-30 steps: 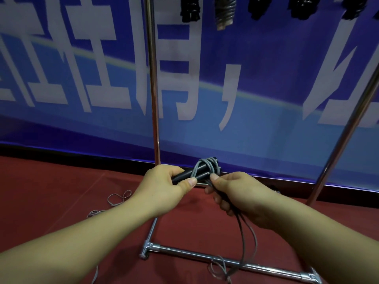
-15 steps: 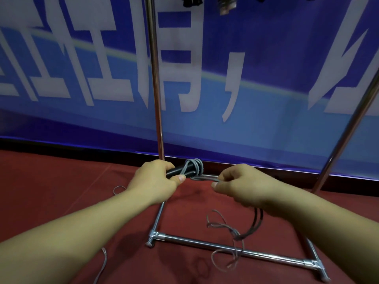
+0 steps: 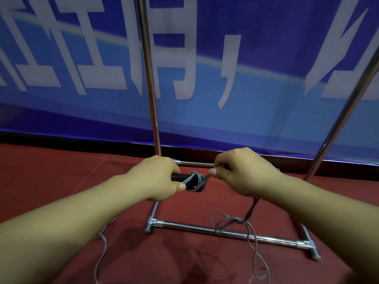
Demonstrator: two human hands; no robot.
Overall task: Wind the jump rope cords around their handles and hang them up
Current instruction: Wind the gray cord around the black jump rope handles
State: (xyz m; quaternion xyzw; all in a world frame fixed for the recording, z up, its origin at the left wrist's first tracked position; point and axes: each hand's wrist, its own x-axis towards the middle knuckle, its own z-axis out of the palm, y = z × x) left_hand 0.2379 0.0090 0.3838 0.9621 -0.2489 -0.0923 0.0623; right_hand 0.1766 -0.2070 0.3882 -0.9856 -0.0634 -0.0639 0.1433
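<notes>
We stood in what looked like a sports or event hall, with red carpet [image 3: 61, 181], a printed blue banner [image 3: 246, 99] and a chrome rack [image 3: 225, 232].

glossy metal rack [image 3: 205, 230], matt (black) handle [image 3: 180, 177]

The left hand [image 3: 155, 177] covers most of the black handles [image 3: 184, 178], so their near ends stay hidden. The right hand [image 3: 242, 173] hides how its fingers hold the grey cord [image 3: 196, 181]. The rack's [image 3: 205, 230] two upright poles run off the top edge. The banner's [image 3: 256, 78] white lettering is cut off and slightly blurred.
</notes>
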